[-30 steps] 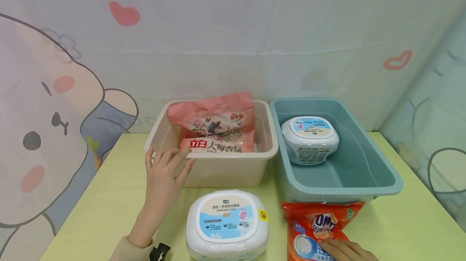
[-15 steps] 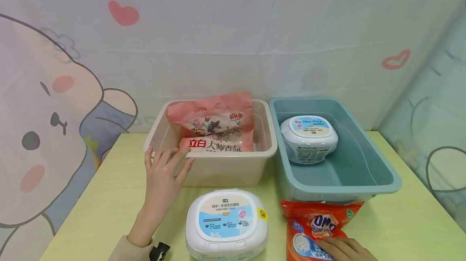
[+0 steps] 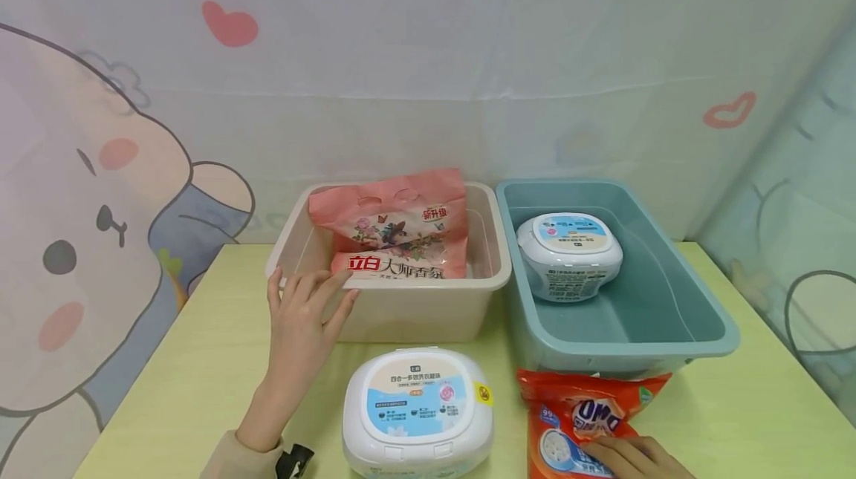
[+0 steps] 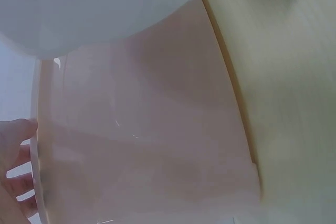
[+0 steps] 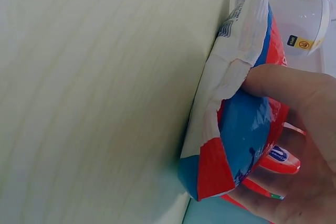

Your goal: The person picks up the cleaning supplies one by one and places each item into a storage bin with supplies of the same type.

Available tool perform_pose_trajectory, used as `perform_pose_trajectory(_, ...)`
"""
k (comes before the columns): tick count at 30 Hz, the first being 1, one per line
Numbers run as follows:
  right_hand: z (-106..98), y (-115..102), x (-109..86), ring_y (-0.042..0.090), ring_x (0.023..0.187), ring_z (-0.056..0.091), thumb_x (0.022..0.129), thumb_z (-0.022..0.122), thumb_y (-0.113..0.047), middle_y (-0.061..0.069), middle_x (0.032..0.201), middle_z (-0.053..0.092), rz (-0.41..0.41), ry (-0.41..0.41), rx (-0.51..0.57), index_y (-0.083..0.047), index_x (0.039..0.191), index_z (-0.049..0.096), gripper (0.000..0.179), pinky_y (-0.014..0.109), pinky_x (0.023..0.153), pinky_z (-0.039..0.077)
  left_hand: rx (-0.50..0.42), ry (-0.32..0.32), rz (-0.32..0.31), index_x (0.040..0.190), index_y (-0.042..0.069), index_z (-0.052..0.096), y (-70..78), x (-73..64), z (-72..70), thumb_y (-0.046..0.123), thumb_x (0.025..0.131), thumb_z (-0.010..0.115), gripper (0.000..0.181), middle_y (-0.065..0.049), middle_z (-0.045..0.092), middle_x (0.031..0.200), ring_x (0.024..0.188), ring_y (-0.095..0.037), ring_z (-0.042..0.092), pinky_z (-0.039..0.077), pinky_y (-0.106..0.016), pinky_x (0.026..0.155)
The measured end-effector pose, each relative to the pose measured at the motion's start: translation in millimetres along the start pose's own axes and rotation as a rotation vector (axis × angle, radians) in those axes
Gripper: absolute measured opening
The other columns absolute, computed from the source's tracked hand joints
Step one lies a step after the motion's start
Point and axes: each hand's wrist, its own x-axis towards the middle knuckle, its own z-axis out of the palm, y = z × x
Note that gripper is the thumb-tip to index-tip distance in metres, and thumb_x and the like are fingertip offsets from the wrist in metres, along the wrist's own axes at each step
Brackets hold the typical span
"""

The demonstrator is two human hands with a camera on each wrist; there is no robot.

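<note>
My left hand grips the front rim of a cream basin, fingers bent over the edge; the left wrist view shows its fingertips beyond the rim. A pink laundry detergent bag leans inside that basin. My right hand, partly cut off by the frame, holds a red laundry detergent bag lying in front of the blue-green basin. In the right wrist view, the thumb presses the side of this bag while the fingers lie across its printed front.
Between my arms stands a white laundry pod tub with a blue label. A similar tub sits in the left part of the blue-green basin. The basins stand side by side on a pale yellow table, before a printed cloth.
</note>
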Motion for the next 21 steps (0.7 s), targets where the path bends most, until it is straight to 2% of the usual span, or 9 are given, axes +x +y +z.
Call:
perform_pose_trajectory(6, -2.9, 3.6, -1.1, 0.008, 0.101, 0.053, 0.064, 0.050, -0.087, -0.021, 0.124, 0.058, -0.070, -0.002, -0.032, -0.041, 0.132, 0.051, 0.082, 0.036, 0.079, 0.055, 0.019, 0.022, 0.027, 0.107, 0.009, 0.072, -1.1, 0.1, -0.3, 0.020, 0.079, 0.077, 0.030, -0.013, 0.065, 0.099, 0.099, -0.034, 0.055, 0.024, -0.066, 0.106)
perform_pose_trajectory(13, -3.9, 1.2, -1.4, 0.005, 0.099, 0.051, 0.063, 0.049, -0.089, -0.024, 0.121, 0.057, -0.098, 0.028, -0.049, -0.041, 0.130, 0.052, 0.083, 0.033, 0.079, 0.055, 0.017, 0.014, 0.029, 0.105, 0.009, 0.072, -0.4, 0.4, -2.5, 0.021, 0.080, 0.075, 0.028, -0.013, 0.064, 0.100, 0.100, -0.033, 0.053, 0.025, -0.066, 0.106)
perform_pose_trajectory(21, -3.0, 6.3, -3.2, 0.008, 0.098, 0.050, 0.063, 0.050, -0.088, -0.022, 0.121, 0.055, -0.120, 0.002, -0.050, -0.042, 0.133, 0.048, 0.084, 0.033, 0.077, 0.055, 0.025, 0.017, 0.049, 0.102, 0.010, 0.072, -1.8, 0.9, -1.5, 0.022, 0.081, 0.074, 0.025, -0.012, 0.065, 0.098, 0.097, -0.033, 0.053, 0.026, -0.067, 0.105)
